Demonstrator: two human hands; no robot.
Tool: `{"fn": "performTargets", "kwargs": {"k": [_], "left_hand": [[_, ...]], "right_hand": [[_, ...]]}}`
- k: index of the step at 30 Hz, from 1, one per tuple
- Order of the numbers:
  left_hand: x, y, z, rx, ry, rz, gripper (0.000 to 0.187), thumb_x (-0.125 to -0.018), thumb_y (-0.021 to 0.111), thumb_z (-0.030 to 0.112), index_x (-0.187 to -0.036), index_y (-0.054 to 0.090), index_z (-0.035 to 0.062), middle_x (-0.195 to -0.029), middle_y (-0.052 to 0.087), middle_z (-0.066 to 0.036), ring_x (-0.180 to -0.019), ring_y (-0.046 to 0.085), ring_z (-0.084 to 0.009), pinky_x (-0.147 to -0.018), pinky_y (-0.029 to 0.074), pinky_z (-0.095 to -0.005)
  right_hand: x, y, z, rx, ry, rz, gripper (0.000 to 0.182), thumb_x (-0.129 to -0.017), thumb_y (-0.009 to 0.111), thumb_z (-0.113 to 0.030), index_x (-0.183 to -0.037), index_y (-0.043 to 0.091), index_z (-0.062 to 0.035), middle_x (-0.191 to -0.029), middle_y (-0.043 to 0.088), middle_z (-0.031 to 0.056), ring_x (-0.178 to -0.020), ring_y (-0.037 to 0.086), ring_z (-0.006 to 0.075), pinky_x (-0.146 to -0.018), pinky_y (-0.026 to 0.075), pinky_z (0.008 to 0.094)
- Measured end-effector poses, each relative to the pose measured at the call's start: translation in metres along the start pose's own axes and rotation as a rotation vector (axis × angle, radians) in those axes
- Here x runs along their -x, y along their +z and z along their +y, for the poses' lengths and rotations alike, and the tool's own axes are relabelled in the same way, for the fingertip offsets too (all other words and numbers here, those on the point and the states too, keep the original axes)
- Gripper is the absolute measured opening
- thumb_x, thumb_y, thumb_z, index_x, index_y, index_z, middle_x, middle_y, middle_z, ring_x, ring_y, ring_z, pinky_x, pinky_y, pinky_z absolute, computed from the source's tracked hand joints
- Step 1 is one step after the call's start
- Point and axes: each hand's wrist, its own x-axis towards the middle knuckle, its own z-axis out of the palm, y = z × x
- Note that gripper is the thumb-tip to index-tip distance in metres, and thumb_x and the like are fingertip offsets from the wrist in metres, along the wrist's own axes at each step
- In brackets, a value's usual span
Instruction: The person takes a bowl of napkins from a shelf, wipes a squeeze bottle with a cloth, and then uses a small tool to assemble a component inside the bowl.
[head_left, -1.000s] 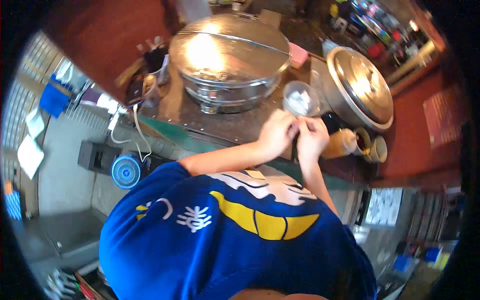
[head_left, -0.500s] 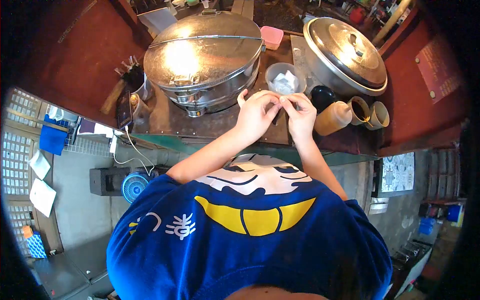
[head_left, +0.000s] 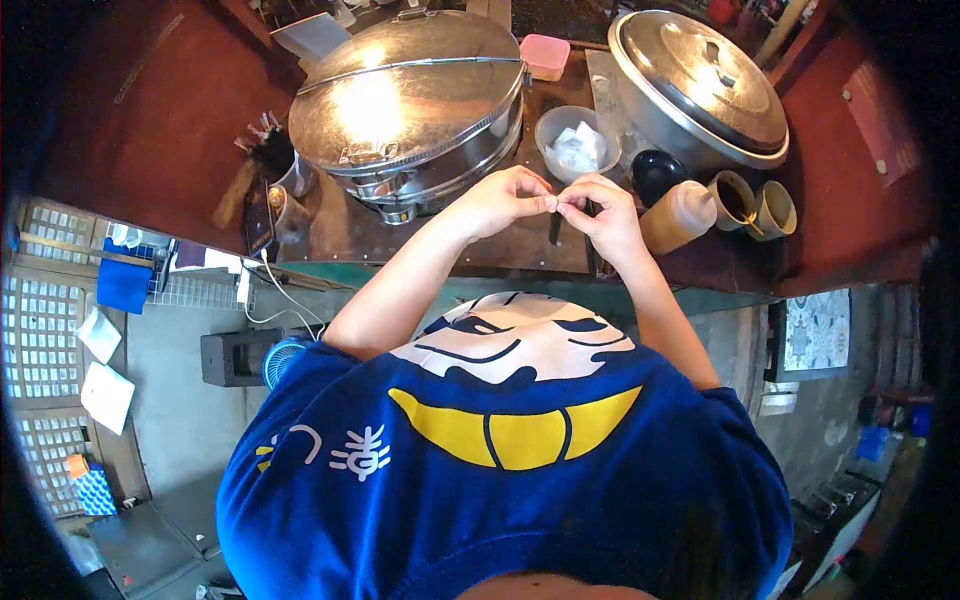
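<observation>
Just above the wooden counter (head_left: 350,235), my left hand (head_left: 502,203) and my right hand (head_left: 606,216) meet at the fingertips. Both are closed in a pinch; whatever lies between the fingers is too small to make out. Right behind them stands a clear plastic bowl (head_left: 548,128) with crumpled white plastic or paper (head_left: 578,147) inside. Beside my right hand are a black bowl (head_left: 657,176) and a squeeze bottle (head_left: 682,218) of light brown sauce, leaning over. A dark narrow item (head_left: 555,231) shows on the counter below my fingertips.
A large round metal steamer (head_left: 420,110) with its lid down fills the left. At right sits a big lidded pot (head_left: 700,85), with two cups (head_left: 733,200) in front. A pink container (head_left: 545,57) is farther back. A phone (head_left: 260,226) on a white cable leans at left.
My hands still meet at the fingertips, but the left hand's raised finger has curled in and the wrists are slightly farther apart. The whole view has shifted a little.
</observation>
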Motion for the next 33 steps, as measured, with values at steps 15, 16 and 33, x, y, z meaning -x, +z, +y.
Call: {"fn": "performTargets", "kwargs": {"k": [15,16,33], "left_hand": [[-0.005,0.027,-0.02,-0.521,0.475,0.484,0.017,-0.071,0.077,0.019,-0.085,0.068,0.0215,-0.098,0.066,0.005,-0.111,0.056,-0.0142,-0.103,0.021,-0.0527],[-0.006,0.027,-0.021,-0.549,0.487,0.478,0.018,-0.071,0.077,0.018,-0.085,0.068,0.0211,-0.098,0.066,0.005,-0.112,0.056,-0.0146,-0.104,0.021,-0.0518],[-0.017,0.056,-0.034,-0.581,0.464,0.621,0.02,-0.069,0.072,0.016,-0.085,0.059,0.0148,-0.093,0.062,0.001,-0.105,0.056,-0.019,-0.099,0.024,-0.0549]], "right_hand": [[-0.004,-0.003,0.012,0.131,-0.07,-0.061,0.011,-0.079,0.065,-0.007,-0.086,0.059,-0.0025,-0.082,0.055,0.0088,-0.081,0.056,0.0229,-0.076,0.046,0.0327],[-0.004,-0.004,0.013,0.131,-0.064,-0.077,0.011,-0.079,0.065,-0.007,-0.086,0.059,-0.0024,-0.082,0.055,0.009,-0.081,0.056,0.0234,-0.077,0.046,0.033],[0.009,0.009,0.011,0.276,-0.122,0.177,0.01,-0.074,0.071,-0.006,-0.08,0.063,-0.002,-0.078,0.061,0.0095,-0.075,0.061,0.0253,-0.068,0.049,0.0348]]}}
